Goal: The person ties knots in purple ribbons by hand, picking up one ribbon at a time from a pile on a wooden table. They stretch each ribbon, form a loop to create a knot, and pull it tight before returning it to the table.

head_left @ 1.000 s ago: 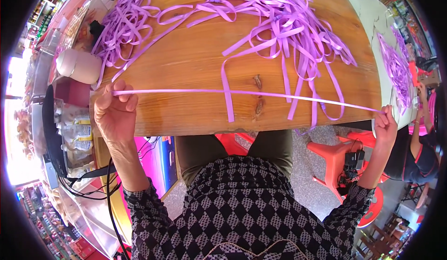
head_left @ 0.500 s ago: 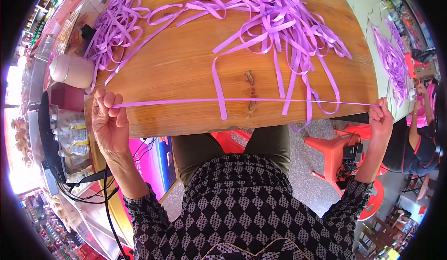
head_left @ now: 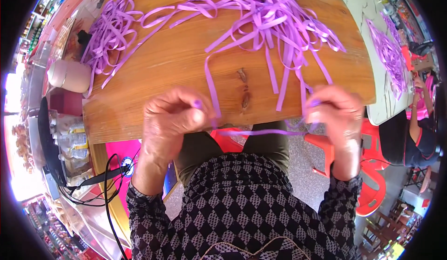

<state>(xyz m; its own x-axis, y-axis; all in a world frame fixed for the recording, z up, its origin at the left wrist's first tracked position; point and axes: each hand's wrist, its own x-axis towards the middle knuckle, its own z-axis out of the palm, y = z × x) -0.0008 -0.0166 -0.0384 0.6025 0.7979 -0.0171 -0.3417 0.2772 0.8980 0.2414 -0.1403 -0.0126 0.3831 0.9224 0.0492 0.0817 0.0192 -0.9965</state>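
- A single purple ribbon strip (head_left: 260, 132) runs level between the two hands, just off the near edge of the wooden surface (head_left: 186, 69) and above the person's lap.
- The left hand (head_left: 172, 120) is curled into a loose fist, thumb and fingers pinching one end of the strip; a purple tip shows at the knuckles.
- The right hand (head_left: 337, 116) is also closed, its fingers pinched on the other end of the strip, where the ribbon bunches slightly.
- The hands are fairly near each other at the surface's front edge.
- A big tangle of purple ribbons (head_left: 274, 18) lies on the middle and far part of the surface, with loose ends trailing down toward the hands.
- A smaller ribbon heap (head_left: 111, 27) lies at the far left corner.
- A pale, rounded container (head_left: 69, 75) lies on its side just left of the surface; what it contains cannot be seen.
- More purple ribbon (head_left: 389, 50) lies on a white table to the right, beside another person's arm (head_left: 414, 120).
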